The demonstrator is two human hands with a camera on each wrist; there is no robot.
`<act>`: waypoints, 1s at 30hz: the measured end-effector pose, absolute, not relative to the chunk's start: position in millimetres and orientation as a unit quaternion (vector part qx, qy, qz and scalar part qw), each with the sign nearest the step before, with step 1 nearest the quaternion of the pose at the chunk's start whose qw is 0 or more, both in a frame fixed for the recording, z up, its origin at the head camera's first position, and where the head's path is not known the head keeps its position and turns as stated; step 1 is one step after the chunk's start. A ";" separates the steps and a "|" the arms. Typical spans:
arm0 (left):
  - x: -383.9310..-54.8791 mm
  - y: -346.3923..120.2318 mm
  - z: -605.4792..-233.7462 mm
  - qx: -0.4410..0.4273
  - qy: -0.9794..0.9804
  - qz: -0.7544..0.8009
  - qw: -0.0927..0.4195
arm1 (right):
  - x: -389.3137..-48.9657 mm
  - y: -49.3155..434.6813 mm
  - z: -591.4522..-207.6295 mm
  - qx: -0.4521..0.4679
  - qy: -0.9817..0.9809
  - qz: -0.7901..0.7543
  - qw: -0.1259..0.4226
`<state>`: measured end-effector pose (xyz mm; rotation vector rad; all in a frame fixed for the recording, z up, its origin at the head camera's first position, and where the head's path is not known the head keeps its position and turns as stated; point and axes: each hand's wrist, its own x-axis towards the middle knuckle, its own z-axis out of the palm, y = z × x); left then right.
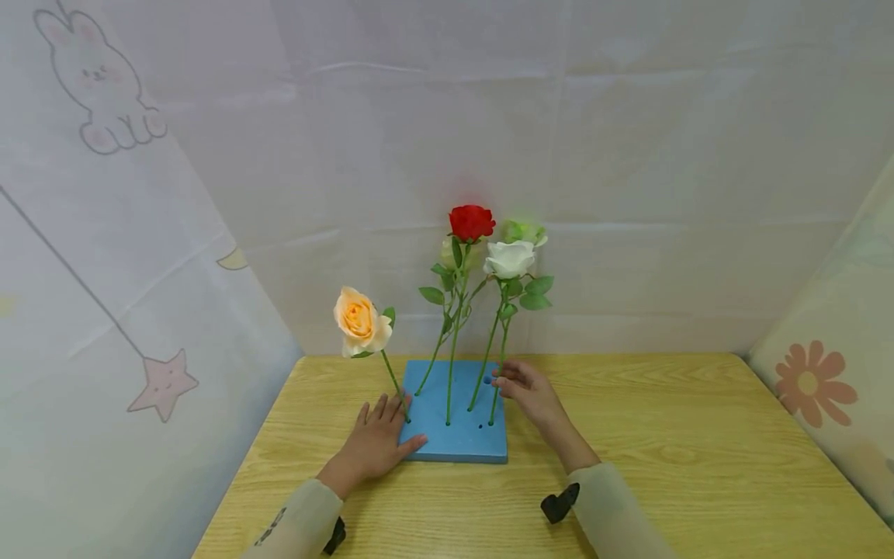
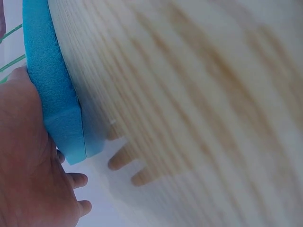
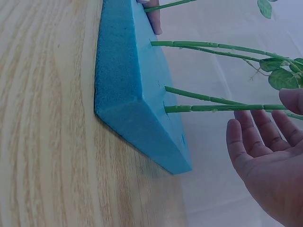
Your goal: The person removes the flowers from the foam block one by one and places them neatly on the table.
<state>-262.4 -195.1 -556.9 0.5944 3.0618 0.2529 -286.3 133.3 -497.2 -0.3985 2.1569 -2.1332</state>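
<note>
A blue foam block (image 1: 454, 442) lies on the table with several artificial roses standing in its holes. My left hand (image 1: 377, 439) rests spread at the block's left edge, thumb on its top, near the stem of a peach rose (image 1: 359, 320). At the right side, my right hand (image 1: 528, 392) is raised beside the front-right stem (image 3: 222, 108), its fingers loosely bent behind that stem and the thumb close to it. A red rose (image 1: 471, 223) rises from the middle. To its right stand a white rose (image 1: 510, 259) and a pale green flower (image 1: 525, 231); a cream bloom is partly hidden behind the red one.
The wooden table (image 1: 663, 450) extends to both sides of the block. Bare holes (image 1: 480, 426) show in the block's right part. A pale fabric backdrop (image 1: 391, 155) hangs behind, close to the blooms, with printed fabric at both sides.
</note>
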 end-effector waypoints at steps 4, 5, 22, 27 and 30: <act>-262.1 -194.7 -555.7 0.193 0.978 0.081 0.003 | -285.9 132.6 -496.6 -0.134 0.705 -0.695 0.045; -261.8 -194.5 -555.0 0.193 0.978 0.082 0.001 | -285.6 132.3 -496.6 -0.135 0.704 -0.696 0.045; -259.7 -193.5 -552.7 0.194 0.977 0.083 -0.002 | -287.6 126.4 -497.3 -0.131 0.696 -0.704 0.052; -258.6 -193.5 -551.3 0.194 0.977 0.086 -0.006 | -287.2 125.1 -497.6 -0.134 0.694 -0.705 0.053; -258.2 -193.8 -551.8 0.192 0.978 0.084 -0.005 | -286.7 124.3 -497.4 -0.135 0.694 -0.706 0.050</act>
